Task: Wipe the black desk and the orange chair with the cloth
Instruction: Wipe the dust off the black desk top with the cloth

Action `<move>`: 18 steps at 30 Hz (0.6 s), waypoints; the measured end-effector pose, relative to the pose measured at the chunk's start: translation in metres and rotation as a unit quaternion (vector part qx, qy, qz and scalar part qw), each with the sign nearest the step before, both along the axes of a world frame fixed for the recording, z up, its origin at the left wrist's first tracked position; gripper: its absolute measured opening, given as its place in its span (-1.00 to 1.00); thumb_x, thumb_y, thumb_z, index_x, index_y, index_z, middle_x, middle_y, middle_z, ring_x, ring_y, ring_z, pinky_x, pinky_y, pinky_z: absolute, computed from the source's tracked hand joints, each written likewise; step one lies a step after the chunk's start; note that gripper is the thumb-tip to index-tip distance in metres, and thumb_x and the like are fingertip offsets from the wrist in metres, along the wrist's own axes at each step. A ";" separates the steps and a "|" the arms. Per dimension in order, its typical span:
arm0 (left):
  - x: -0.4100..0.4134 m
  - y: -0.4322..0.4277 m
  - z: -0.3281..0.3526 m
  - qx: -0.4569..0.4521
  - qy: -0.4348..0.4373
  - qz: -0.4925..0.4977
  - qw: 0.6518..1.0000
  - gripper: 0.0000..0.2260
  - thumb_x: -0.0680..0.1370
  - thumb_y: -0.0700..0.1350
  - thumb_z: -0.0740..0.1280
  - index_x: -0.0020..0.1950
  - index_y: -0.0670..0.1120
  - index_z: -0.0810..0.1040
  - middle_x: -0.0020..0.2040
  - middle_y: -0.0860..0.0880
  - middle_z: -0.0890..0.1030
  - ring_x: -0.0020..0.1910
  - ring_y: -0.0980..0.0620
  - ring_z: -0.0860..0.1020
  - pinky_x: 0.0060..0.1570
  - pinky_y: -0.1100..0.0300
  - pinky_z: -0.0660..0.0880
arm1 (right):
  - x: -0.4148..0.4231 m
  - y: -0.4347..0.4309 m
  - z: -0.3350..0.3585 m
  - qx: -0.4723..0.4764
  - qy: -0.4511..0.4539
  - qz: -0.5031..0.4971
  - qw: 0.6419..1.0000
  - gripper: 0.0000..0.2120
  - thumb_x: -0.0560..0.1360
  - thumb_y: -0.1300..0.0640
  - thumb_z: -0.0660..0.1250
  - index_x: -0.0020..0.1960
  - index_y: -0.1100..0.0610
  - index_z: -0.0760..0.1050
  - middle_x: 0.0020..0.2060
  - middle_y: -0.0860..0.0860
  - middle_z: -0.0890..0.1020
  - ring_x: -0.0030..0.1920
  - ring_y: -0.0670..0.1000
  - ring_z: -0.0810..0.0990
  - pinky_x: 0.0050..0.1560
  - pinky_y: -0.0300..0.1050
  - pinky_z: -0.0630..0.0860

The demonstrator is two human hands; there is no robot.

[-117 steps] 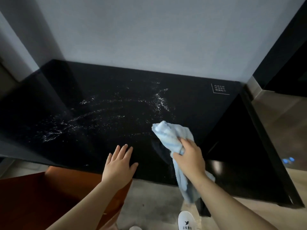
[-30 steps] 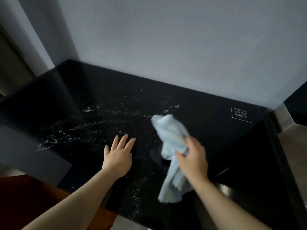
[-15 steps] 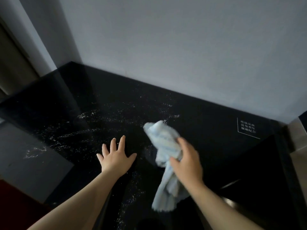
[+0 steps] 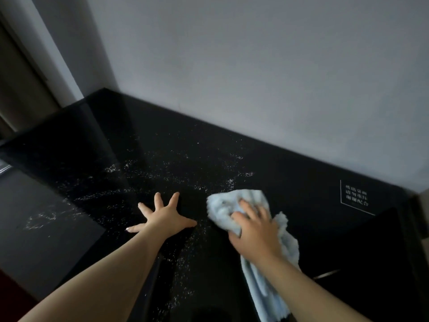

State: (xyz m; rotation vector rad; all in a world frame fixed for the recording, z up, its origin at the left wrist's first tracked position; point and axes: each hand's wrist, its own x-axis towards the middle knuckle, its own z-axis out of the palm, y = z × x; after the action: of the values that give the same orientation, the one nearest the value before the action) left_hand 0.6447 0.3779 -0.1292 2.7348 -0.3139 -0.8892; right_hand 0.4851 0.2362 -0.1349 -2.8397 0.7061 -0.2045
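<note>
The glossy black desk [image 4: 290,182] fills the lower half of the view, speckled with white droplets or specks [image 4: 162,173] across its middle. My right hand [image 4: 253,231] presses a light blue cloth [image 4: 222,205] flat onto the desk just right of centre; the cloth's tail [image 4: 267,293] trails back under my wrist. My left hand [image 4: 162,219] lies flat on the desk to the left of the cloth, fingers spread, holding nothing. Only a dark reddish sliver at the bottom left corner [image 4: 9,289] may be the orange chair.
A grey wall [image 4: 255,77] rises directly behind the desk. A small white-printed label [image 4: 355,196] sits near the desk's right end. A dark door or panel edge [image 4: 21,77] stands at the far left.
My right hand has lowered the cloth from a raised bunch onto the desk surface and flattened on it. My left hand has spread its fingers wider. The view has shifted up and toward the wall.
</note>
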 end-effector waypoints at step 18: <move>-0.005 -0.012 -0.019 0.011 -0.086 0.044 0.995 -0.43 0.50 0.34 0.07 0.46 0.33 -0.06 0.52 0.02 -0.17 0.46 -0.27 -0.31 0.17 -0.55 -0.18 | 0.069 -0.062 0.002 0.013 0.040 -0.023 0.999 -0.61 0.43 -0.07 0.24 0.26 -0.28 0.41 0.34 -0.18 0.36 0.22 0.15 0.35 0.10 -0.08 0.38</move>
State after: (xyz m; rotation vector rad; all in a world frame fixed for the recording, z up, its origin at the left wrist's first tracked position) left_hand 0.6395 0.3654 -0.1484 2.8265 -0.2149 -0.6383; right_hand 0.5542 0.1738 -0.1328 -2.8223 0.7858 -0.0876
